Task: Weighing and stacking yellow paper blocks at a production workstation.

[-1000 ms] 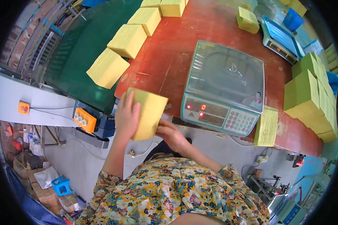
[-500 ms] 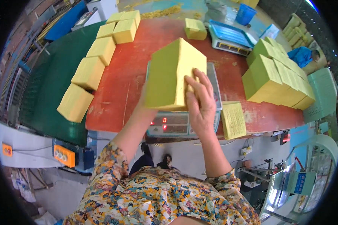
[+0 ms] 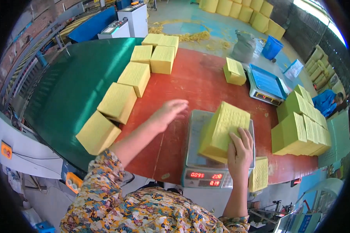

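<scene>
1 yellow block point(image 3: 221, 130) was over the pan of the near scale point(image 3: 193, 155), tilted; whether its whole base touched the pan could not be told. The right hand point(image 3: 241, 149) had hold of its right side, fingers bent and slightly spread against it, thumb apart. The left hand point(image 3: 170, 112) was empty, its fingers stretched out and nearly together above the red table point(image 3: 175, 87), left of the scale.

1 smaller stack point(image 3: 259, 175) stood just beside the scale on the right. 7 row blocks point(image 3: 118, 101) lined the left side, along the green belt point(image 3: 70, 101). Farther off were 1 lone block point(image 3: 234, 72), 1 far scale point(image 3: 266, 81) with a blue tray, and 1 right-hand pile point(image 3: 295, 134) whose blocks could not be fully counted. Beyond were 1 blue bucket point(image 3: 272, 47) and 1 co-worker point(image 3: 326, 101) in blue.

0.5 s earlier both hands had held the block up; since then it had come down and the left hand had let go. More red digits were lit, and the row kept its 7.
</scene>
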Available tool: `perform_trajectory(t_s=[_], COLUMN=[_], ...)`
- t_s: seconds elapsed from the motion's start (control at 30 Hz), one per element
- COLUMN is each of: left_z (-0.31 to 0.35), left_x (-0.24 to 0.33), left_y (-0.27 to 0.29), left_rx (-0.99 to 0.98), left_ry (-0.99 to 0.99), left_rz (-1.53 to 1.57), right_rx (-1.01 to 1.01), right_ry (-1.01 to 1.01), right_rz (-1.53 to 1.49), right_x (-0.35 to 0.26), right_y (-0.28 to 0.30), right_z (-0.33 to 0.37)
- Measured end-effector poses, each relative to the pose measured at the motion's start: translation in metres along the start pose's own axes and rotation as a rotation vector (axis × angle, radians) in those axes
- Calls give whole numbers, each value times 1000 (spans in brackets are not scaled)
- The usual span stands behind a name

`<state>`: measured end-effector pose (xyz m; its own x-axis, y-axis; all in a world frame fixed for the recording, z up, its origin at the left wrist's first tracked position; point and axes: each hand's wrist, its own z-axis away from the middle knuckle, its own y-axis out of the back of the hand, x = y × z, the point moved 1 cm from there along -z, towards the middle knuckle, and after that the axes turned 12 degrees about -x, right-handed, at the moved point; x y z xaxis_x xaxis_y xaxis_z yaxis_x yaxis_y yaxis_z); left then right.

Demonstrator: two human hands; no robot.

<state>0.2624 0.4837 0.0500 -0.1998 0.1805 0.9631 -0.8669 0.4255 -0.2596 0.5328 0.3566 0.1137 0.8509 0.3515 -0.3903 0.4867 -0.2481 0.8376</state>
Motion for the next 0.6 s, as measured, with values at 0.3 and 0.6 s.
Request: perform_trajectory(t_s=[0.3, 0.6], left_z=[-171, -268], left_x=[77, 56], left_y=[225, 248], left_rx=[558, 670], left_ry=[79, 408], left_rz=[-1114, -1460], right_rx=[50, 120], right_ry=[-133, -45], right_rz=[245, -107], right_x=[-68, -107], right_y=[23, 4], right_z=[-25, -62])
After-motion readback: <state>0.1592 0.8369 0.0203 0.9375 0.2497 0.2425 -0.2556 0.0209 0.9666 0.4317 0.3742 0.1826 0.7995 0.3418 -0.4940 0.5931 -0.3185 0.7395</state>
